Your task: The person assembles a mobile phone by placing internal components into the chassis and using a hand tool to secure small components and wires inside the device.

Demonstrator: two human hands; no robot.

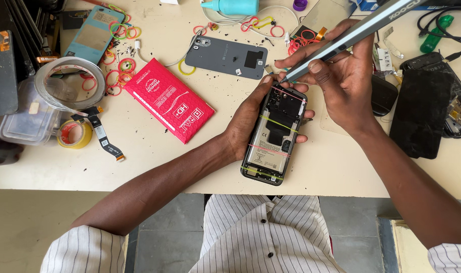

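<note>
My left hand [248, 119] grips an opened phone [273, 136] from its left side, back cover off, with its battery and black boards showing. Several thin rubber bands in pink, yellow and green cross its body. My right hand [341, 76] holds a long grey electric screwdriver [352, 35] like a pen. Its tip rests at the phone's top edge, near my left thumb. The phone lies tilted over the front part of the cream table [154, 162].
A grey phone back cover [225, 57] lies behind the phone, a red flat packet [168, 100] to the left. Tape rolls [73, 134], a clear plastic box [25, 119], loose rubber bands [120, 71] and a flex cable [106, 139] sit left. A dark phone screen [420, 114] lies right.
</note>
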